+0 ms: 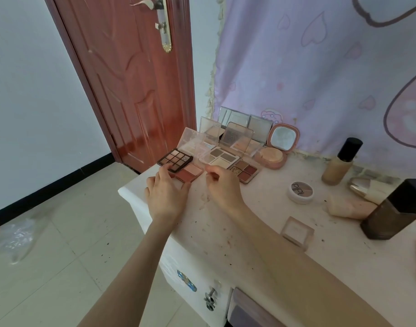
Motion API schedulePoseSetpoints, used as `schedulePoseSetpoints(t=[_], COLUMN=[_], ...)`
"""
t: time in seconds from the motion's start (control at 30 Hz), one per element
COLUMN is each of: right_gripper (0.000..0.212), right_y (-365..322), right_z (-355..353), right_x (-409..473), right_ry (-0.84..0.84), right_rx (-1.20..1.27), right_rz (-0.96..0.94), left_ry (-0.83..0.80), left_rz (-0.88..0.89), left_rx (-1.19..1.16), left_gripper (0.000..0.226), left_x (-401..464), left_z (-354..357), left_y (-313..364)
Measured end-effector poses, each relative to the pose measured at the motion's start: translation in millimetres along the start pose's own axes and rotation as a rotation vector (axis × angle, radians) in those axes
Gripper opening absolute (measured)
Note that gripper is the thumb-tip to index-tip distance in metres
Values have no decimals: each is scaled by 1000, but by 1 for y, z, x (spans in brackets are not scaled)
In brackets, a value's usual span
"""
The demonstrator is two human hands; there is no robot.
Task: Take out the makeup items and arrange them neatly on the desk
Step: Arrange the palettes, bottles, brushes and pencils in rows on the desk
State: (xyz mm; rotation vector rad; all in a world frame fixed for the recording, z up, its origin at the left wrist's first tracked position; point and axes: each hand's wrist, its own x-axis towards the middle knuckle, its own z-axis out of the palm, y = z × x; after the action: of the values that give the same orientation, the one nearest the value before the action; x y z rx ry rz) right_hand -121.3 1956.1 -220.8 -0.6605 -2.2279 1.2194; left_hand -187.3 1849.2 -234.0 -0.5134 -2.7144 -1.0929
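Note:
On the desk (237,223), a pink-and-red blush palette (189,173) lies at the far left corner. My left hand (165,195) grips its near edge, fingers curled over it. My right hand (223,185) pinches the palette's clear lid (202,159), which stands raised. Around it sit a dark nine-pan eyeshadow palette (175,160), a grey-and-white contour palette (223,158), a small four-pan palette (246,172), and several open clear-lidded palettes behind them. A pink mirrored compact (276,147) stands open further right.
Right of my hands: a round white compact (300,192), a foundation bottle with black cap (339,162), a gold-capped tube (365,188), a beige sponge (348,207), a tall dark bottle (395,208) and a clear square case (296,232). A brown door (131,79) stands beyond.

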Motion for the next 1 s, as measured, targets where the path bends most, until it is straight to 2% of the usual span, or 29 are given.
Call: schedulePoseSetpoints(t=[0.17, 0.27, 0.33, 0.4, 0.5, 0.57, 0.7, 0.87, 0.93, 1.0], right_gripper=[31, 29, 28, 28, 26, 29, 39, 78, 77, 66], right_y=[1, 3, 5, 9, 19, 29, 42, 54, 58, 62], right_z=[-20, -46, -67, -90, -122, -139, -160, -178, -182, -182], right_x=[-13, -24, -33, -43, -59, -71, -95, -110, -110, -110], right_ry=[-101, -104, -82, -41, -23, -49, -96, -272, -275, -245], right_rx=[-5, -11, -40, -93, -217, -306, -393, -423, -450, -480], right_rz=[24, 26, -17, -90, -149, -108, -45, 37, 57, 19], left_ry=[7, 12, -8, -79, -241, -368, -522, -572, -547, -527], left_rz=[33, 95, 210, 398, 643, 720, 771, 810, 814, 799], left_rx=[17, 88, 131, 114, 76, 96, 68, -58, -67, -89], left_gripper=[57, 51, 45, 39, 36, 41, 47, 49, 43, 37], left_x=[-7, -24, -39, -54, -70, -76, -87, -97, -96, -95], left_z=[-3, -5, -4, -3, 0, 4, 17, 28, 32, 34], left_y=[0, 3, 8, 16, 31, 41, 59, 80, 84, 87])
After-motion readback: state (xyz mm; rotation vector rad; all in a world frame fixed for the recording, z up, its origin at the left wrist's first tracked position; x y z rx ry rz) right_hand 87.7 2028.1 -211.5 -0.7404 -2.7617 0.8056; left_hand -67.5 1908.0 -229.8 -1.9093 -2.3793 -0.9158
